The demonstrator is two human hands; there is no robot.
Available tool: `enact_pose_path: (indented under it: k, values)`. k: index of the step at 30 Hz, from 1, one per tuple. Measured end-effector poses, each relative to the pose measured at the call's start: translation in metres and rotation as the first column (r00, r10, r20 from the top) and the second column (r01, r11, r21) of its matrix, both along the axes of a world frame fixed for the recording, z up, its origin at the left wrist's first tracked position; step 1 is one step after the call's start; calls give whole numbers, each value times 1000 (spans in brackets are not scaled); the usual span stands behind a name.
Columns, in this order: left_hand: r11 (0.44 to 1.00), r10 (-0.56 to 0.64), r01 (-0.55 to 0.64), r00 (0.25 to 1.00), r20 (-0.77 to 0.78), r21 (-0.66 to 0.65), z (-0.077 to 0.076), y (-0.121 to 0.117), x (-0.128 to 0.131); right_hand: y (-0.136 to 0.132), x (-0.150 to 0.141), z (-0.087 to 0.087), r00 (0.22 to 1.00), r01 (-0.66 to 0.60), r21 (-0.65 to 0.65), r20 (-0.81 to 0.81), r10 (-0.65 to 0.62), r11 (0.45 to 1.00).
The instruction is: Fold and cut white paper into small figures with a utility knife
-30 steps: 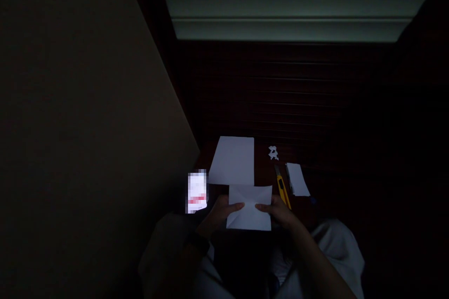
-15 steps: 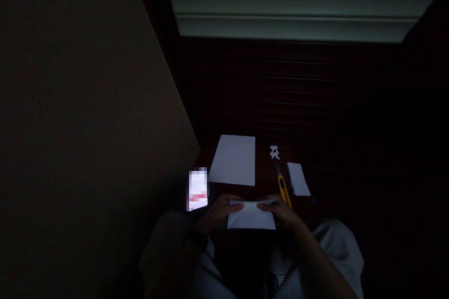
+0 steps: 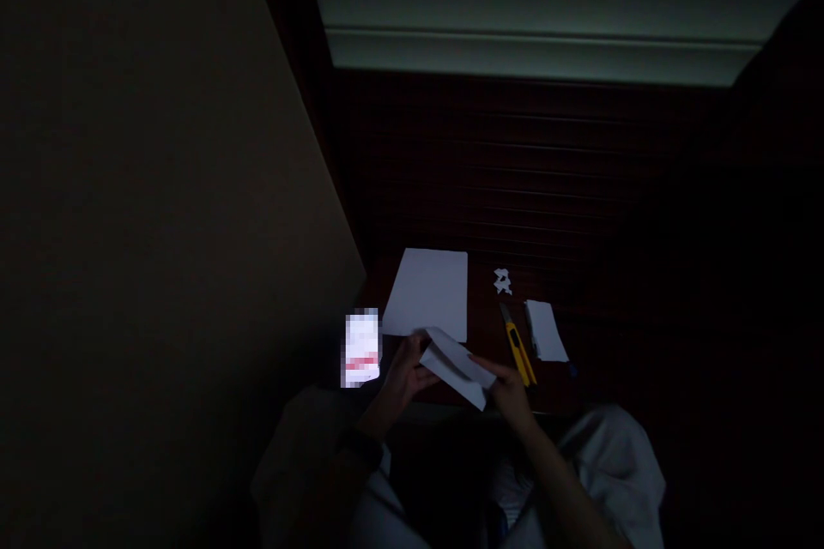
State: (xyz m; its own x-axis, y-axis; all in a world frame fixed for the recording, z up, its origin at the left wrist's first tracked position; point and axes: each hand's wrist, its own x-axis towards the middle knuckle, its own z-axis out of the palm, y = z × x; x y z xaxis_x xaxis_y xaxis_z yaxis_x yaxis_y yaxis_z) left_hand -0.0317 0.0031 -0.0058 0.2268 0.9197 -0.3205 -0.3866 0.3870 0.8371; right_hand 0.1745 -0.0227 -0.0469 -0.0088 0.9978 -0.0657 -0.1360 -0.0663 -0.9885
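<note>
A folded sheet of white paper (image 3: 458,369) is held between my two hands, tilted down to the right, with a dark gap showing between its layers. My left hand (image 3: 407,371) grips its left end, some fingers underneath. At the right end, my right hand (image 3: 505,384) pinches it, the index finger lying along the top. Just beyond my right hand lies a yellow utility knife (image 3: 518,352) with its blade out, pointing away from me. A larger flat white sheet (image 3: 430,292) lies behind the folded paper, which overlaps its near edge in view.
Small torn paper scraps (image 3: 503,281) lie at the back of the dark red table (image 3: 480,309). A stack of white paper (image 3: 546,331) sits at the right. A lit phone screen (image 3: 361,349) glows at the left edge, near the wall (image 3: 193,189). The room is dim.
The folded paper has turned from level to slanting down rightward, and its layers have parted. My left hand has moved forward and shifted its grip under the paper. The knife looks slightly shifted.
</note>
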Motion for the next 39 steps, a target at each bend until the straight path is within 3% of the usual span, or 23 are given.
enact_pose_path:
  k: [5,11,15,19,21,24,30,35,39]
  values:
    - [992,114,-112,993,-26,61,-4,0,6,-7,-5,-7,991,-1,122,131,-15,993]
    - [988,143,-139,987,-66,61,-15,6,7,-5,-2,-10,987,-9,131,160,-13,991]
    - [961,276,-271,954,-116,56,-16,13,7,-5,1,-1,991,-105,116,92,94,988]
    - [939,341,-323,923,-178,120,-8,23,4,-3,4,18,958,-220,-15,-192,213,975]
    - [940,329,-299,923,-197,166,-2,27,3,-1,5,28,929,-180,-77,-340,144,981]
    - [954,252,-201,939,-233,221,7,33,6,3,4,40,907,-102,-155,-421,28,983]
    - [941,219,-101,909,-354,323,12,46,10,10,6,37,861,-161,-196,-506,41,967]
    - [934,113,45,904,-413,354,14,50,-3,19,5,30,940,-45,-203,-341,-27,978]
    - [905,-52,223,903,-427,363,18,51,-1,26,-4,33,972,-181,-143,-175,155,973]
